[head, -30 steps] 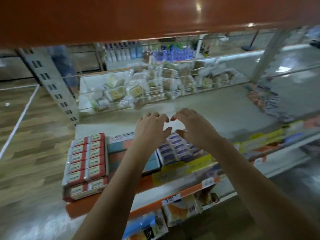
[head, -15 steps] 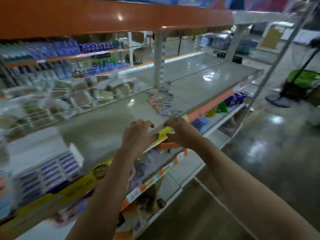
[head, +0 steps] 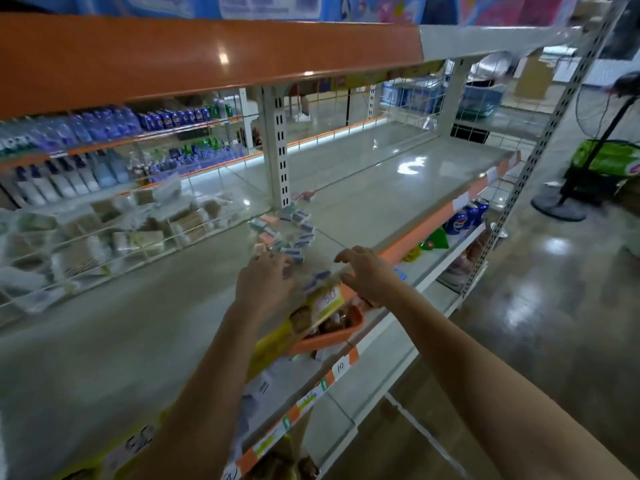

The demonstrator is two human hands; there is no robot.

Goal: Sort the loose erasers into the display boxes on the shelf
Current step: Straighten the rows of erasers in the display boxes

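Hands reached at grey shelf [head: 363,202]: left hand [head: 265,284] and right hand [head: 369,273] loosely curled, empty, beside loose small erasers [head: 291,230].

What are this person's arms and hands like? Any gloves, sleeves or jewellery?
Both are bare. The left hand and right hand show no gloves, and no rings can be made out in the blur. No watch or bracelet shows at either wrist, and both forearms are uncovered to the frame's bottom edge, with no sleeve in view.

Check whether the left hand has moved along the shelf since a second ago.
Yes. The left hand has gone rightward along the grey shelf, from the display boxes to the loose erasers by the white upright post.
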